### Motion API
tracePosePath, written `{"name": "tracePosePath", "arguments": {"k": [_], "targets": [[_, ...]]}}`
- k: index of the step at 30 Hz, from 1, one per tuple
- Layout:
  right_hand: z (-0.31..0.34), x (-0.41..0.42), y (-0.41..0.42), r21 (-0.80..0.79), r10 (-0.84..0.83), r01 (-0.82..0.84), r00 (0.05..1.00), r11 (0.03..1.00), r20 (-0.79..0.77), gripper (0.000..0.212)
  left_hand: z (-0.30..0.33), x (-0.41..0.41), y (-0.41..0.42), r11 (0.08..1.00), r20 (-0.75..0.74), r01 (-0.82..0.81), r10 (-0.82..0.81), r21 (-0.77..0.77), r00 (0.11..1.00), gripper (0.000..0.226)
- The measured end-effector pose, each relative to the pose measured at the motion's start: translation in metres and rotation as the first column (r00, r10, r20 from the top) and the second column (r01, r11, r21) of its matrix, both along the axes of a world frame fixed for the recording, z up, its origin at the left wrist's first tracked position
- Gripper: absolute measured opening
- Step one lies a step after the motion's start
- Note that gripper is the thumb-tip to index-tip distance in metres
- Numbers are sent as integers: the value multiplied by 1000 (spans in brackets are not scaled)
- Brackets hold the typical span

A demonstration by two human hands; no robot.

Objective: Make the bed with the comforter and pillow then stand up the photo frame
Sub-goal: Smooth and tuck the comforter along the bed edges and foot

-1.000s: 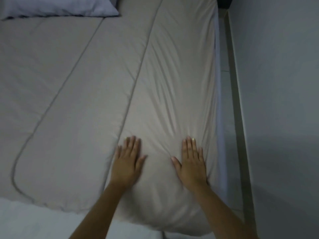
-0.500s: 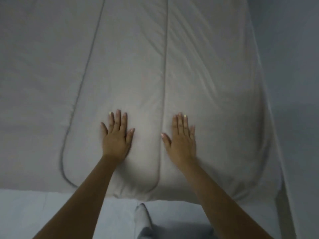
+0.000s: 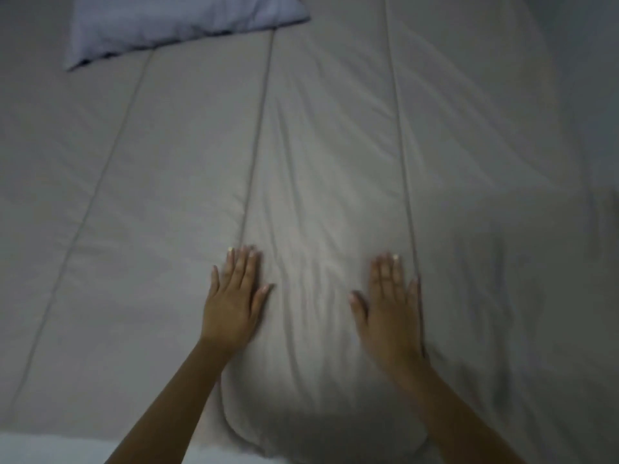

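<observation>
Both hands, left hand and right hand, press flat with straight fingers on the comforter near the bed's foot edge. The pillow lies far ahead at the head-left corner, nearer the left hand.

The grey comforter lies spread flat over the bed, with long stitched seams and soft wrinkles in its middle panel. The pale bluish pillow lies on top of it at the far left.
</observation>
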State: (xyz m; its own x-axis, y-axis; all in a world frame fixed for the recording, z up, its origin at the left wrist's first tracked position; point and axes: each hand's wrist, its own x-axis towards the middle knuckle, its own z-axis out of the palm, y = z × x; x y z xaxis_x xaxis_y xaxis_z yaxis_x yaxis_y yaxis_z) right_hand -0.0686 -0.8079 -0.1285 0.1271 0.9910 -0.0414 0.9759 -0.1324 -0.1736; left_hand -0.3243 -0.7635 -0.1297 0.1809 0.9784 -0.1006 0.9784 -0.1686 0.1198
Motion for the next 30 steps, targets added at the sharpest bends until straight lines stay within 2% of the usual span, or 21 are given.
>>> {"name": "tracePosePath", "arguments": {"k": [4,7,8,10,12,14,16,19,22,26,30], "targets": [[9,-84,30,38,10,-8,999,999,-53,71,-6,-72,23,1000,-33,3,-3,3,999,70],[-6,-130,28,-54,86,-88,996,995,-38,71,-15,-119,20,999,-23,15,-16,-40,1000,69],[-12,-141,25,-80,80,-82,997,993,-20,71,-18,-130,19,997,-14,62,-63,-47,998,69],[-18,-163,26,-91,-46,45,999,995,-6,71,-20,-149,19,989,-7,140,-141,-49,990,67],[-13,-186,28,-70,-172,170,985,983,-27,73,-19,-170,18,992,-18,126,-127,-27,992,65],[-11,-211,23,-91,-101,98,995,991,-26,75,-19,-194,16,997,-20,74,-75,-32,997,66],[-15,-225,10,-162,-42,37,999,986,-28,79,-21,-214,4,991,-24,97,-99,-96,995,69],[-13,-234,2,-206,-106,105,994,973,9,87,-20,-231,-11,978,-25,170,-174,-124,984,72],[-3,-246,-3,-194,-78,84,996,977,39,92,-11,-250,-20,978,-25,197,-199,-74,980,74],[5,-277,-10,-133,-35,39,999,990,28,90,-1,-289,-22,991,38,127,-129,49,991,72],[10,-334,-1,-81,-42,43,999,996,9,88,4,-343,4,990,11,113,-114,85,993,71]]}}
